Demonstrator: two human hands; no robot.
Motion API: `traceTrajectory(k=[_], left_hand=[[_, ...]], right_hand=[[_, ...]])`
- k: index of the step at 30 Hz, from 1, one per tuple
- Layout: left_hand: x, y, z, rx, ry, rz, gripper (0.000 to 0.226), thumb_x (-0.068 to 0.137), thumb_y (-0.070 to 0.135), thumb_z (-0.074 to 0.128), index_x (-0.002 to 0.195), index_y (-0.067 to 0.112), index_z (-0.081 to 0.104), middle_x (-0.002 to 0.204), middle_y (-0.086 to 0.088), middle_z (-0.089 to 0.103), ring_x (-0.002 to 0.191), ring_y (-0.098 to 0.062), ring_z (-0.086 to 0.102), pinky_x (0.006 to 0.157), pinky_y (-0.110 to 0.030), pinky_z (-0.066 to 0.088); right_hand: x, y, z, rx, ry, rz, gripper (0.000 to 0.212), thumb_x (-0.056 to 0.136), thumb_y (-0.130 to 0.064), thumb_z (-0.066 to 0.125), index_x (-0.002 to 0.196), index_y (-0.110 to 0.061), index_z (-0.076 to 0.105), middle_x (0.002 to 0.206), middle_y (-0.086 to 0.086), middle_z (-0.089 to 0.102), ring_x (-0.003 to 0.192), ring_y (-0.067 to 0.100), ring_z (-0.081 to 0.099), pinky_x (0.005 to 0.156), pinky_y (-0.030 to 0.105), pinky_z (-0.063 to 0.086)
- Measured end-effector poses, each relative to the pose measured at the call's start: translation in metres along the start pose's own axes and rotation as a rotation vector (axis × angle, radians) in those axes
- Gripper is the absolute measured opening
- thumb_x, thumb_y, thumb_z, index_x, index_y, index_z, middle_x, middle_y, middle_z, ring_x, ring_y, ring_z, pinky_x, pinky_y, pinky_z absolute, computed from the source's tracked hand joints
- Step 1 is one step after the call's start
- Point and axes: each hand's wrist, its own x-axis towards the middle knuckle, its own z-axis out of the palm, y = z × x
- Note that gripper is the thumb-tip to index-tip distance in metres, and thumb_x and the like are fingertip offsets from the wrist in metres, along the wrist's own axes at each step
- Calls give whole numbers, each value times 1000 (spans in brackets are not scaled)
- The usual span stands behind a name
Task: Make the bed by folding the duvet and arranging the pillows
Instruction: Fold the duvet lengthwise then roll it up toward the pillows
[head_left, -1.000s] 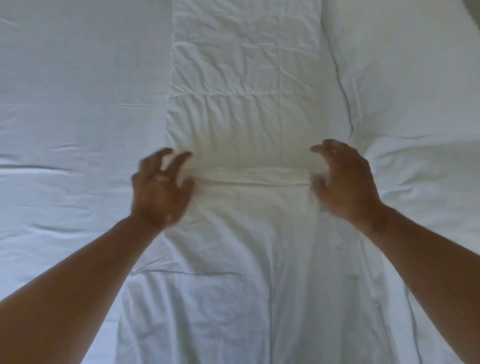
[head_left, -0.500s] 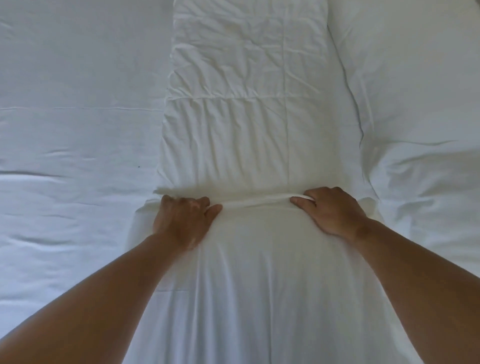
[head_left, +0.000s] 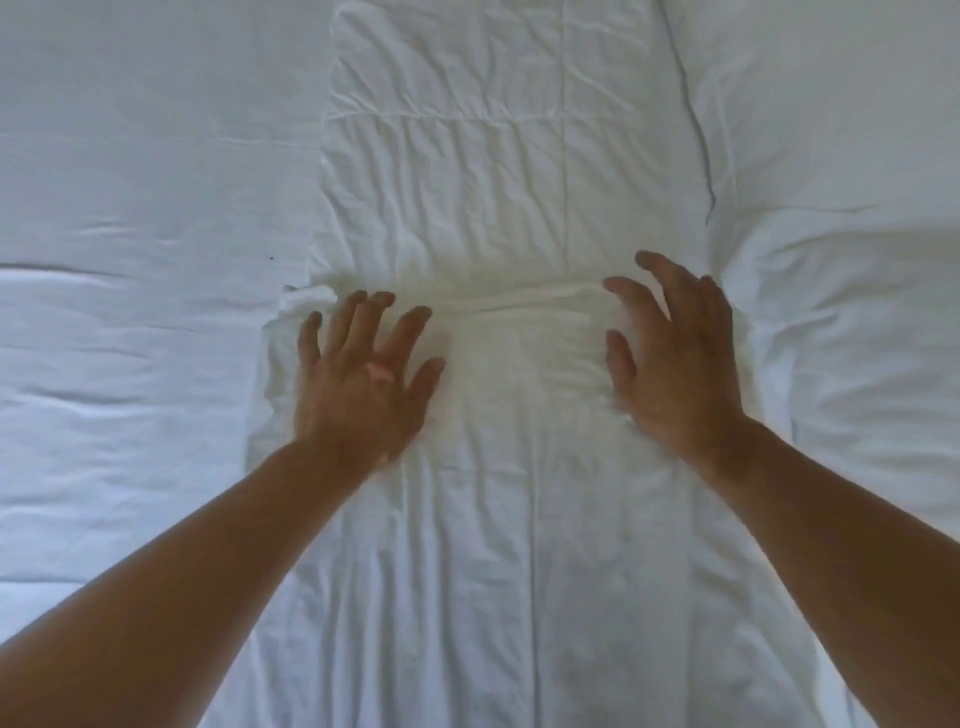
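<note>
A white duvet (head_left: 493, 171) lies folded into a long strip down the middle of the bed, with quilted stitching on its far part. A folded end edge (head_left: 519, 304) crosses the strip between my hands. My left hand (head_left: 363, 379) hovers with fingers spread over the strip's left side, just behind that edge. My right hand (head_left: 675, 353) is spread the same way over the right side. Neither hand holds any cloth. A white pillow (head_left: 841, 156) lies along the right of the strip.
The white bed sheet (head_left: 130, 234) stretches out flat to the left of the duvet, with a few creases. The duvet strip runs on toward me between my forearms.
Half a second ago both hands gripped the folded edge and pressed it down. Now both have let go and lifted, with fingers spread. The edge stays where it was laid.
</note>
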Motion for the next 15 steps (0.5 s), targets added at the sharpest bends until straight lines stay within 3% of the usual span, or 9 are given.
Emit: traceTrajectory(k=[2, 5, 7, 9, 11, 12, 14, 15], left_hand=[[-47, 0, -5, -22, -63, 111, 57, 98, 61, 38, 149, 36, 43, 160, -6, 35, 151, -33, 26, 116, -65, 17], [-73, -30, 4, 57, -266, 125, 70, 95, 73, 13, 156, 43, 25, 168, 2, 18, 155, -23, 12, 117, -67, 11], [-73, -52, 1, 57, -246, -51, 71, 91, 78, 17, 156, 49, 15, 169, 9, 6, 156, -21, 3, 118, -66, 6], [-89, -68, -9, -57, -296, -305, 79, 85, 84, 31, 153, 56, 5, 169, 13, 2, 156, -20, 2, 120, -60, 6], [-130, -76, -19, -329, -379, -511, 94, 75, 85, 51, 152, 56, 7, 166, 5, 21, 147, -28, 33, 117, -53, 30], [-156, -74, -26, -541, -418, -620, 97, 69, 83, 61, 150, 56, 16, 157, -1, 40, 128, -31, 55, 104, -48, 46], [-217, -60, -40, -963, -486, -853, 85, 57, 80, 73, 133, 52, 46, 127, -8, 68, 94, -27, 67, 81, -38, 51], [-247, -52, -46, -1111, -533, -920, 81, 52, 78, 77, 124, 48, 54, 117, -2, 73, 93, -23, 68, 79, -35, 50]], right_hand=[[-48, -6, -11, 35, -149, -43, 53, 96, -50, 45, 143, -25, 50, 157, 7, 38, 146, 29, 34, 118, 56, 25], [-99, 18, -7, 32, -442, 176, 77, 89, -78, 22, 154, -36, 31, 166, 0, 21, 154, 24, 17, 120, 56, 19], [-111, 36, -17, 48, -433, 404, 82, 86, -80, 26, 155, -35, 30, 166, 2, 22, 153, 24, 18, 121, 54, 19], [-131, 38, -37, 159, -464, 535, 82, 89, -74, 42, 156, -29, 30, 164, 4, 28, 151, 23, 23, 122, 44, 21], [-174, 29, -57, 407, -545, 672, 86, 85, -68, 61, 156, -30, 31, 159, -1, 39, 145, 19, 38, 121, 38, 26], [-199, 21, -69, 565, -587, 774, 93, 75, -74, 66, 153, -34, 35, 151, -6, 49, 137, 17, 49, 119, 42, 34], [-249, 8, -95, 834, -638, 977, 103, 52, -87, 73, 140, -37, 50, 129, -10, 68, 116, 13, 67, 106, 47, 49], [-273, 1, -105, 942, -666, 1043, 102, 47, -84, 78, 134, -36, 55, 122, -11, 72, 110, 11, 70, 99, 43, 53]])
